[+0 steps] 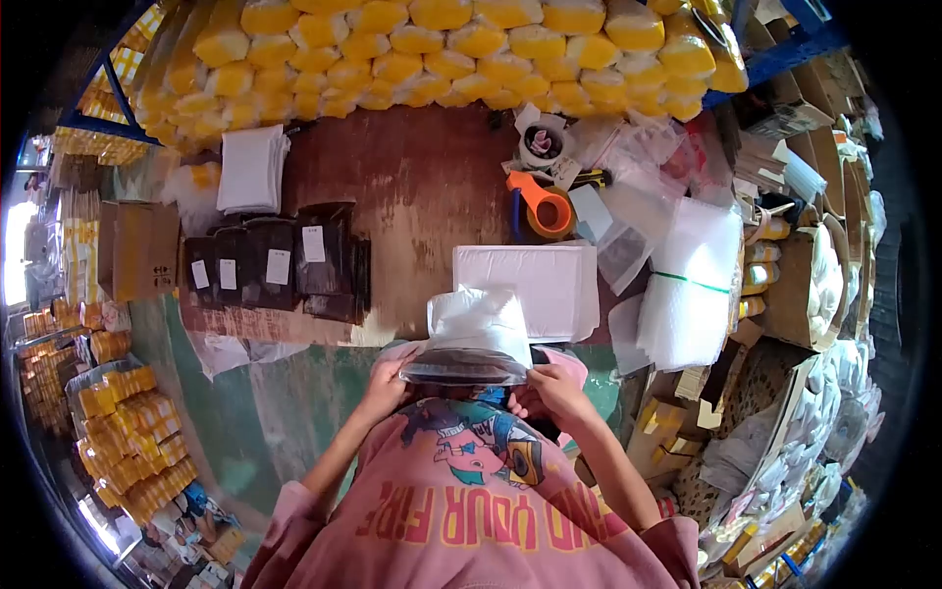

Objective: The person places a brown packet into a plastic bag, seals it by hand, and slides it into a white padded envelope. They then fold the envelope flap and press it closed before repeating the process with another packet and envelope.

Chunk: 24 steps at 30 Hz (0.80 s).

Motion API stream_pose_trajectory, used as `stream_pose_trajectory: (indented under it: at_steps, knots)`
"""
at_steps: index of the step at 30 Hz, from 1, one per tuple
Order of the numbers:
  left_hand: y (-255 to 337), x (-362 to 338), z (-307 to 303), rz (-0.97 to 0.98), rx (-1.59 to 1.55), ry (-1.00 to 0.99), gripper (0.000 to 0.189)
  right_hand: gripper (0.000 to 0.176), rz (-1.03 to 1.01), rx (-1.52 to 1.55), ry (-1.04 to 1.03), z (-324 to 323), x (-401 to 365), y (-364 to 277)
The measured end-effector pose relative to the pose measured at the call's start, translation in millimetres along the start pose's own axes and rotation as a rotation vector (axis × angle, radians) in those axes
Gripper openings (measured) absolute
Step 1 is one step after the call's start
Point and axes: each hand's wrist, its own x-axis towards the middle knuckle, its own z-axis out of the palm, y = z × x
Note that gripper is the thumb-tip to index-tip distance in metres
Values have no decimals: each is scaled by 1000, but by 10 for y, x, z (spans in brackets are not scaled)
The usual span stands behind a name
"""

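Observation:
In front of my chest I hold a white plastic bag [478,316] with a dark, shiny band along its near edge. My left hand [389,388] pinches the left corner of that edge. At the right corner, my right hand [551,393] grips it with thumb and fingers. What the dark band is, I cannot make out. The bag's far part overlaps a stack of white sheets or mailers [535,280] on the table. To the left lie several dark flat packets [268,263] with white labels.
Folded white sheets [252,170] lie behind the packets. An orange tape dispenser [545,209] and a white tape roll [543,142] sit at the back right. Clear bags tied with a green band [689,283] lie at right. Yellow bundles [442,44] are piled behind; a cardboard box [139,250] stands left.

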Motion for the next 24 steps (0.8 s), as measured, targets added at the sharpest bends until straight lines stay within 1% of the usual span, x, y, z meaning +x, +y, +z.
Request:
stream_pose_trajectory:
  at_steps: [1, 2, 4, 5, 6, 7, 9, 10, 12, 14, 16, 19, 20, 21, 23, 24]
  knots:
    - [-15, -17, -23, 126, 58, 8, 23, 28, 1, -32, -25, -9, -55, -4]
    - [4, -93, -101, 100, 194, -21, 24, 29, 0, -64, -49, -17, -136, -22]
    - [24, -77, -174, 63, 100, -79, 25, 30, 20, -95, -65, -36, -186, -23]
    - [34, -81, -207, 40, 53, -100, 26, 29, -5, -94, -79, -18, -162, -22]
    - [55, -28, -155, -94, -28, -77, 30, 29, -3, -116, -63, 13, -142, -29]
    - [130, -28, -178, -185, -81, -121, 30, 28, -6, -135, -43, 40, -119, -43]
    - [468, -63, -239, -368, -191, -214, 33, 27, 2, -158, 56, 65, -216, -158]
    - [586, -33, -164, -284, -190, -171, 40, 26, 5, -103, 2, 3, -224, -166]
    - [355, 29, -139, -328, -252, -130, 39, 26, -3, -79, 14, 43, -145, -112]
    - [274, 107, -164, -353, -295, -101, 39, 27, -4, -75, 13, 72, -16, -13]
    - [224, 52, -197, -424, -346, -82, 37, 27, 15, -129, 4, 112, -48, -104]
    - [214, 30, -263, -443, -249, -125, 35, 26, -10, -235, 24, 145, -27, -134]
    - [259, 57, -319, -479, -166, -142, 27, 25, -20, -305, 36, 175, -24, -160]
    - [242, 65, -329, -399, -84, -81, 25, 24, -27, -374, 47, 197, -20, -166]
    - [197, 56, -331, -243, 80, 41, 22, 22, -260, -510, 92, 197, 26, -91]
    - [232, 40, -318, -190, 130, 142, 22, 22, -379, -577, 111, 214, 39, -85]
